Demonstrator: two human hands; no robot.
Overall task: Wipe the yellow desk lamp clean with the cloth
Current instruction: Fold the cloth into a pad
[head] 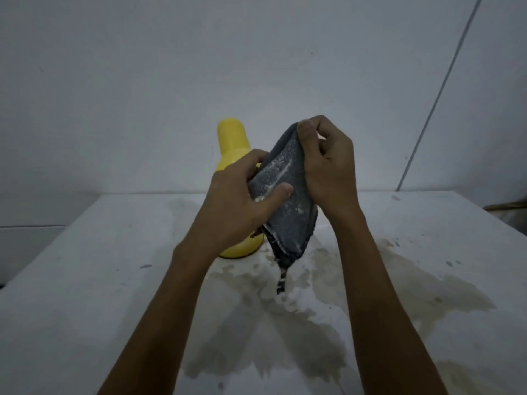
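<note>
- Nearest us, below our grip, the white table (85, 309) shows a smooth, scuffed top with broad, irregular wet stains spreading under our forearms.
- Above that wet patch we hold the grey cloth (285, 201) clear of the table; it is nubbly and towel-like, flecked with pale specks, folded into a long pouch shape, with a striped tag dangling from its lower end.
- Our left hand (236, 203) grips the cloth's lower left side, thumb pressed across its front, fingers curled behind.
- Our right hand (328, 169) pinches the cloth's upper edge, fingers curled tight.
- Just behind our left hand stands the yellow desk lamp (232, 143), smooth, glossy plastic, bottle-shaped with a rounded narrow top and wider base on the table.
- Farthest, a plain matte wall (142, 81).
</note>
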